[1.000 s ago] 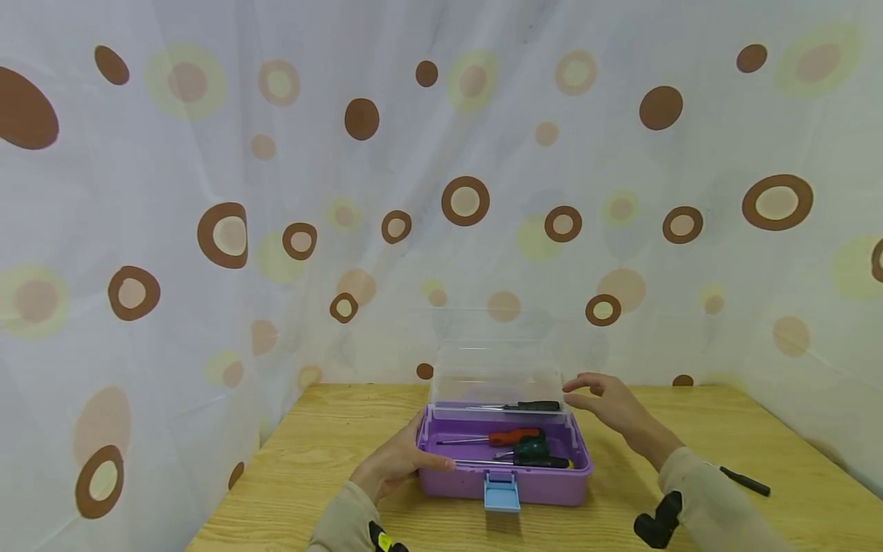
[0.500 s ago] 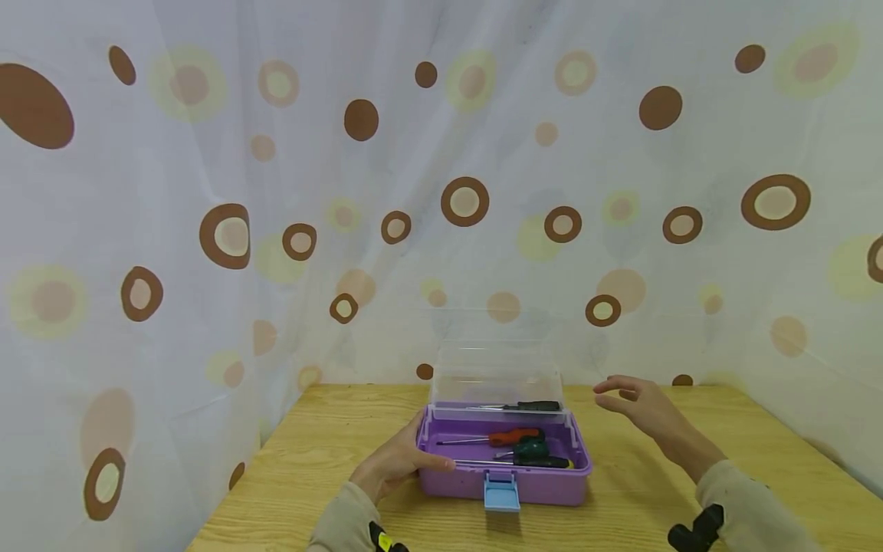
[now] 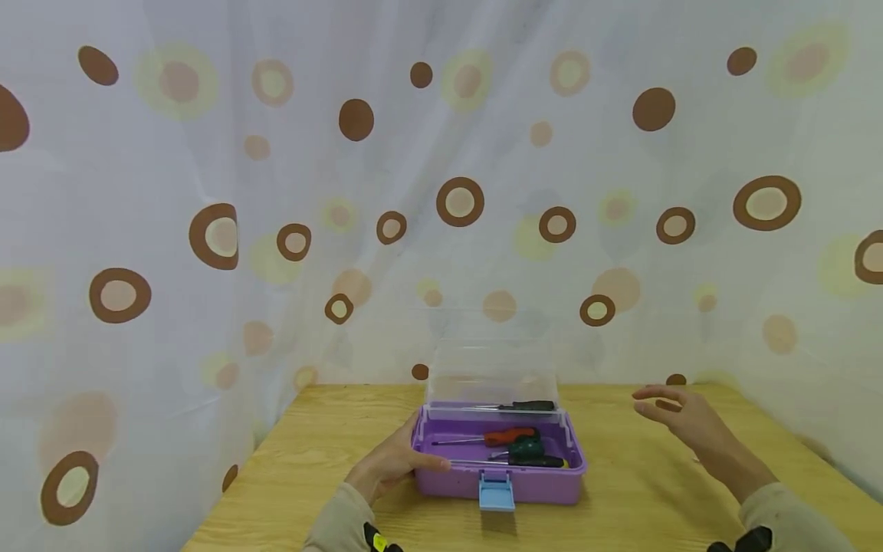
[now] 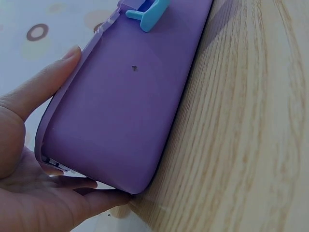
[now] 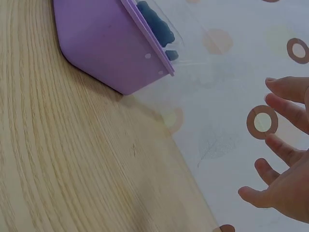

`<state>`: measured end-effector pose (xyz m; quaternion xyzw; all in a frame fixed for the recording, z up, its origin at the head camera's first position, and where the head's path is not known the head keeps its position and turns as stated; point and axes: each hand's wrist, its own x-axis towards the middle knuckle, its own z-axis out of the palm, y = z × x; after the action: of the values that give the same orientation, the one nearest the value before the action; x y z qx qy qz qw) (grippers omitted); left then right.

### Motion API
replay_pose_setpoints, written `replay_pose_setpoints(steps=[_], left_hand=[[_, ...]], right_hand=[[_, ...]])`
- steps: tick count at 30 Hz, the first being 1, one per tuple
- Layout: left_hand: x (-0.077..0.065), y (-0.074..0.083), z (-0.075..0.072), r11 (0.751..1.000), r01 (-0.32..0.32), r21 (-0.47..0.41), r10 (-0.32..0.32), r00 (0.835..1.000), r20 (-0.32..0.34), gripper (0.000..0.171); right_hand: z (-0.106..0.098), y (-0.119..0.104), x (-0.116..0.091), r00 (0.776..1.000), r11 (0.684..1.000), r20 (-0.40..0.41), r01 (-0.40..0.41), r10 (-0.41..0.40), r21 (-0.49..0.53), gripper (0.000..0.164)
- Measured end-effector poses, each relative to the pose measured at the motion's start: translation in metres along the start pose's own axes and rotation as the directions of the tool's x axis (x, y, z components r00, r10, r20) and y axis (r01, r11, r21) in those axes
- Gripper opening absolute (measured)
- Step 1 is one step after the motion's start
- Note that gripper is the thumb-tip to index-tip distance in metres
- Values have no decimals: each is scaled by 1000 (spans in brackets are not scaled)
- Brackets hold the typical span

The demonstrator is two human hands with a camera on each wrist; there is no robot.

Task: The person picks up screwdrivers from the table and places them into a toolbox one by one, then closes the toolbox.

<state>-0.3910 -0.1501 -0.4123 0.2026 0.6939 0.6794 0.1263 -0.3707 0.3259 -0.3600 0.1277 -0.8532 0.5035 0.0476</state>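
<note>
A purple toolbox (image 3: 510, 484) stands on the table with its clear lid (image 3: 493, 368) raised behind it and its blue latch (image 3: 497, 494) hanging down in front. Inside lie a red-handled screwdriver (image 3: 509, 436), a dark green-handled tool (image 3: 527, 448) and a black-handled screwdriver (image 3: 538, 461). Another black-handled screwdriver (image 3: 533, 405) is at the back. My left hand (image 3: 393, 462) grips the box's left front corner, thumb over the rim and fingers along the side. My right hand (image 3: 697, 425) hovers right of the box, holding nothing, its fingers loosely bent and spread in the right wrist view.
The wooden table (image 3: 290, 475) reaches back to a white curtain (image 3: 303, 153) with brown and yellow circles. The curtain also encloses the left and right sides.
My right hand has moved rightward, away from the box, and its arm now covers the spot where a black-handled tool lay on the table. My left hand keeps its hold on the toolbox.
</note>
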Motion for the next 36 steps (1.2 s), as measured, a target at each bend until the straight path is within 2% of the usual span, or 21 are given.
replay_pose_setpoints(steps=[2, 10, 17, 21, 27, 30, 32, 36], left_hand=[[-1, 0, -2, 1000, 4, 11, -4, 1000, -5, 123], [0, 1, -3, 1000, 11, 9, -11, 1000, 2, 125], [0, 3, -2, 1000, -2, 11, 2, 1000, -10, 124], [0, 3, -1, 1000, -4, 7, 4, 1000, -7, 123], [-1, 2, 0, 1000, 0, 3, 0, 1000, -7, 123], [-1, 2, 2, 1000, -2, -2, 2, 1000, -3, 123], [-2, 1, 3, 1000, -1, -9, 1, 1000, 2, 123], [-3, 1, 3, 1000, -2, -8, 2, 1000, -1, 123]], right_hand=[[-3, 5, -2, 1000, 1000, -4, -9, 9, 11, 58], [-19, 21, -7, 998, 998, -37, -43, 41, -47, 63], [-35, 38, -17, 996, 997, -61, -65, 62, -37, 64], [-41, 50, -24, 995, 995, -79, -68, 63, -72, 65], [-52, 68, -32, 989, 983, -101, -118, 104, -144, 70], [-57, 81, -37, 990, 964, -113, -107, 82, -242, 66], [-60, 90, -39, 991, 936, -121, -102, 64, -337, 64], [-63, 104, -41, 987, 892, -117, -148, 108, -427, 66]])
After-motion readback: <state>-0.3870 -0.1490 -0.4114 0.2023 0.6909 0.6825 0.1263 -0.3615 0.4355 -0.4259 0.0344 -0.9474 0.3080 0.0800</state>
